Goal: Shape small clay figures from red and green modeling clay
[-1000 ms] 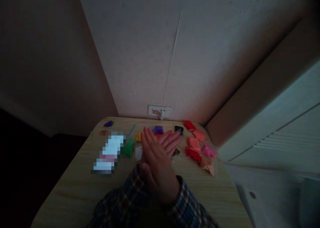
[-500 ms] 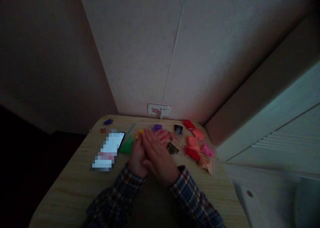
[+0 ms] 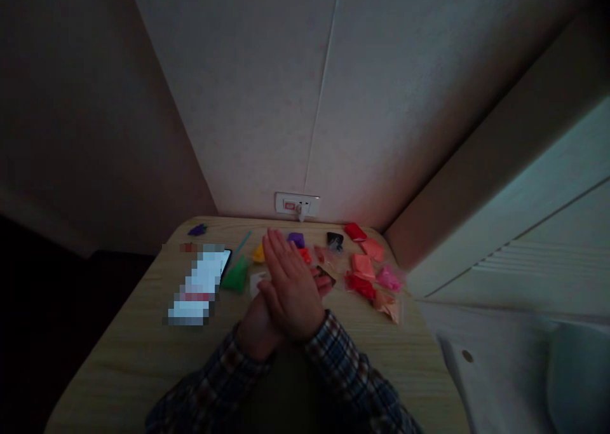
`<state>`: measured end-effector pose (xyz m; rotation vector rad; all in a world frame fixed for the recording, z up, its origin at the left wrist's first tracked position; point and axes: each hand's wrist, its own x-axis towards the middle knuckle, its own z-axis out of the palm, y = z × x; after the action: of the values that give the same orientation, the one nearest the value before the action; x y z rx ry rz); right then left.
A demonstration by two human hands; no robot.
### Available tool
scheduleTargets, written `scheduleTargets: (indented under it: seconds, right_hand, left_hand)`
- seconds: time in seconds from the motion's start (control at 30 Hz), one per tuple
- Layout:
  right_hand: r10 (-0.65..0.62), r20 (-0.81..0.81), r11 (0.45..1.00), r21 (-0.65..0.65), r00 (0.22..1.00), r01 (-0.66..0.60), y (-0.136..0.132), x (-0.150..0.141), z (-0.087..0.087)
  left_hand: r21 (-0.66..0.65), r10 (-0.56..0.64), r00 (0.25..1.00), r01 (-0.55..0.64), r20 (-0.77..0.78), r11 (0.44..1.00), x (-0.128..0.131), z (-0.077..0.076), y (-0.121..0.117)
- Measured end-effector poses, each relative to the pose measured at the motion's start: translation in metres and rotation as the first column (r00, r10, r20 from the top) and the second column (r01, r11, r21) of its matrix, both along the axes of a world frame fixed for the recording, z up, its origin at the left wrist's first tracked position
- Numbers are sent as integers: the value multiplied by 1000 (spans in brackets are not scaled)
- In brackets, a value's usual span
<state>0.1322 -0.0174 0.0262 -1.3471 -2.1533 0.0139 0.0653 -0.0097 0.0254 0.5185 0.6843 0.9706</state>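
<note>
My right hand lies flat across my left hand, palm against palm, with its fingers stretched out and pointing away from me. The left fingertips stick out straight beyond the right hand's far side. Whatever may lie between the palms is hidden. Close to the hands are a white packet, a green packet, a yellow piece, a purple packet and a red piece. A dark brown packet is partly covered by the left fingertips.
A phone, its screen blurred, lies on the wooden table at left. Near it are a thin blue stick and a small purple piece. Several red, pink and peach packets lie at right. Behind is a wall socket.
The right hand has turned across the left, so the left fingertips now show at the right. The white packet has come into sight, and the whole view has shifted slightly.
</note>
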Motion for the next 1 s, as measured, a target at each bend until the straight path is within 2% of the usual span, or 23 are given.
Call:
scheduleTargets:
  seconds: [0.07,0.13,0.23,0.3,0.4,0.5,0.6,0.67,0.73,0.87,0.9,1.0]
  right_hand:
    - [-34,21,999,-38,999,35,7,12,-7]
    - [-82,-10,996,-33,997,82,11,27,-14]
    - [-257,-205,964,10,944,264,11,51,-24]
    - [-354,-248,934,-42,902,355,9,60,-31]
    - [-354,-87,932,-119,931,343,8,62,-42]
    - [-343,44,919,-192,938,344,9,57,-51]
    - [-357,7,901,-261,934,346,11,55,-54]
    - [-344,-165,908,-311,924,282,13,58,-55]
    - [-325,-360,911,-366,874,188,14,63,-55]
    - [-300,-570,901,-433,765,31,15,69,-55]
    - [-294,-642,893,-449,708,-37,15,70,-54]
    - [-326,-819,849,-474,472,-236,14,70,-50]
  left_hand:
    - [-86,-64,997,67,37,994,0,-1,-2]
    - [-144,-70,996,78,61,986,-4,-4,0]
    - [-155,10,1000,-6,26,988,-16,-9,13]
    - [-116,108,994,-107,8,988,-26,-12,26]
    - [-70,110,993,-107,36,992,-39,-13,43]
    - [4,63,995,-63,74,998,-47,-11,48]
    - [83,11,997,-17,70,996,-50,-9,46]
    - [108,1,1000,-4,26,994,-53,-11,45]
    - [131,-10,1000,13,-25,991,-55,-16,47]
    - [200,-41,992,64,-117,978,-60,-25,50]
    - [211,-45,990,73,-135,975,-60,-26,50]
    - [222,-41,985,78,-166,972,-60,-25,49]
